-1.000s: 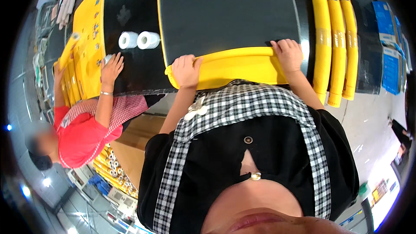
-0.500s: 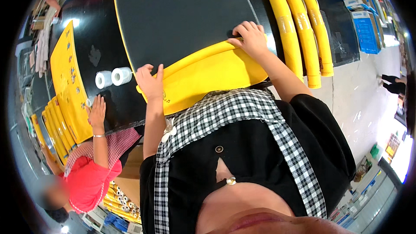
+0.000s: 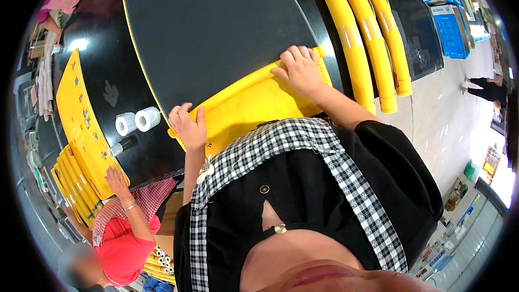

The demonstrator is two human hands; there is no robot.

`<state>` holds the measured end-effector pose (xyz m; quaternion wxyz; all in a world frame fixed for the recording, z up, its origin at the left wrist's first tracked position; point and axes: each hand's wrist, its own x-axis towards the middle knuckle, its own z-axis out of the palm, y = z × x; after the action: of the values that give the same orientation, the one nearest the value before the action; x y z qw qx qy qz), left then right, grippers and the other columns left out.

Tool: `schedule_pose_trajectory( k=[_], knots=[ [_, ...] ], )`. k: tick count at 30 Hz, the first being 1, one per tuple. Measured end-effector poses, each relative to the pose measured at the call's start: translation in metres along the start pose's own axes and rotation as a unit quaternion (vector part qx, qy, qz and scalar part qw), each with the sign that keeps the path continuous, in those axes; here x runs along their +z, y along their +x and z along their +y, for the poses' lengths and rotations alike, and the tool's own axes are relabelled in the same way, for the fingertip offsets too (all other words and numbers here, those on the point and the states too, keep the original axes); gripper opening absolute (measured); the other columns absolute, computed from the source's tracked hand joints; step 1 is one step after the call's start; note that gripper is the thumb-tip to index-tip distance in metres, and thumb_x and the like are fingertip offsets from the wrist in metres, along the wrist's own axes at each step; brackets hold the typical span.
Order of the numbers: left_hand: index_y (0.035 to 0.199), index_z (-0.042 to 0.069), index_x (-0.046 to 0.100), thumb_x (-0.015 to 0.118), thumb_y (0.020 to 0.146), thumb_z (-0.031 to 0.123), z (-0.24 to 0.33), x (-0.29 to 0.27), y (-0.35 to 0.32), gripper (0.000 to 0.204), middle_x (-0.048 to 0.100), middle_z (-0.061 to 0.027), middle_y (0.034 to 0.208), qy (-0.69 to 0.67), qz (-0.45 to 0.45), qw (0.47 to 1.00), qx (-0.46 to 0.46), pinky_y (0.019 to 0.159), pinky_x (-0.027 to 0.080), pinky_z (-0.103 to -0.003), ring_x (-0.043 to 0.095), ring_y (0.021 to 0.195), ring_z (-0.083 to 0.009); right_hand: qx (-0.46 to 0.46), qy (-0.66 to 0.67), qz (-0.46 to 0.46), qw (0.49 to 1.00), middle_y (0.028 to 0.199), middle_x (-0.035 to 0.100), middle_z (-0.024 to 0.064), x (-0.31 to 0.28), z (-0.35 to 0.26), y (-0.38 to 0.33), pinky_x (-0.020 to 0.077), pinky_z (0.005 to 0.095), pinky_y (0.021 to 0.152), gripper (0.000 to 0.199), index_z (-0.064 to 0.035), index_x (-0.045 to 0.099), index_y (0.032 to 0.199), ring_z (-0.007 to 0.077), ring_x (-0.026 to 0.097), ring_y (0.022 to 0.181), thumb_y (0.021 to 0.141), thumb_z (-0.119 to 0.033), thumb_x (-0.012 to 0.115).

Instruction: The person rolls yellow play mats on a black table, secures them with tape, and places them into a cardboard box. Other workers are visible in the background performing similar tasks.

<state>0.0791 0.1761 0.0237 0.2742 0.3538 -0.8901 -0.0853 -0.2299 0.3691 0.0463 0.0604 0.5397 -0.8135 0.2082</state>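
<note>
A large mat lies on the black table with its dark underside (image 3: pixel 216 32) up, and its near end is turned over, showing the yellow face (image 3: pixel 254 113). My left hand (image 3: pixel 189 127) curls over the left end of the rolled edge, thumb apart from the fingers. At the roll's right end my right hand (image 3: pixel 301 71) has its fingers bent over the far side and its thumb along the top. Both hands grip the mat. Its nearest part is hidden behind my checked apron (image 3: pixel 270 140).
Three yellow rolls (image 3: pixel 354 40) lie to the right, blue boxes (image 3: pixel 450 30) beyond. Two white tape rolls (image 3: pixel 136 121) stand left of my mat. A co-worker's hand (image 3: pixel 116 181) touches another yellow mat (image 3: pixel 86 130), beside several yellow rolls (image 3: pixel 75 178).
Both my hands have come nearer my body with the turned-over edge, and the right end of the roll now shows past my right hand. The co-worker's hand has moved nearer them onto their mat.
</note>
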Motion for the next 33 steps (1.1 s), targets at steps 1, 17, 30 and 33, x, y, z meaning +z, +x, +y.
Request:
schedule_pose_trajectory(
  k=[1,17,30,33],
  knots=[
    [0.101,0.009,0.065,0.075,0.089,0.032,-0.005,-0.001,0.012,0.028,0.055,-0.0118,0.108,0.002,-0.024,1.0,-0.005,0.095,0.04,-0.048,0.052,0.108,-0.0341,0.005,-0.014,-0.011,1.0,0.1,0.057,0.006,0.001,0.0,0.01,0.0387,0.0426,0.092,0.038,-0.0111,0.06,0.099,0.0267,0.054,0.1,0.09,-0.047,0.068],
    [0.095,0.009,0.068,0.075,0.089,0.029,0.011,0.009,0.067,0.022,0.064,-0.0072,0.104,0.003,-0.015,0.993,0.119,0.082,0.047,-0.04,0.059,0.098,-0.0282,0.055,-0.002,-0.006,0.998,0.082,0.063,-0.0007,0.001,0.022,0.09,0.0429,0.0377,0.082,0.036,-0.0138,0.062,0.077,0.0215,0.061,0.087,0.085,-0.047,0.075],
    [0.095,0.011,0.067,0.077,0.087,0.032,0.046,0.01,0.119,0.024,0.064,-0.0072,0.1,0.008,0.082,0.985,0.152,0.083,0.047,-0.044,0.06,0.095,-0.0307,0.041,-0.012,0.031,0.999,0.094,0.065,0.0036,-0.018,0.013,0.138,0.0444,0.0419,0.086,0.032,-0.0139,0.067,0.083,0.0251,0.061,0.099,0.093,-0.044,0.067],
    [0.094,0.012,0.071,0.077,0.085,0.027,0.033,0.011,0.145,0.018,0.063,-0.0073,0.098,-0.022,0.053,0.986,0.158,0.082,0.049,-0.043,0.06,0.094,-0.0299,0.024,0.011,0.044,0.999,0.096,0.066,0.004,-0.024,0.007,0.157,0.0454,0.0427,0.087,0.028,-0.0139,0.069,0.086,0.0264,0.062,0.101,0.09,-0.041,0.071]
  ],
)
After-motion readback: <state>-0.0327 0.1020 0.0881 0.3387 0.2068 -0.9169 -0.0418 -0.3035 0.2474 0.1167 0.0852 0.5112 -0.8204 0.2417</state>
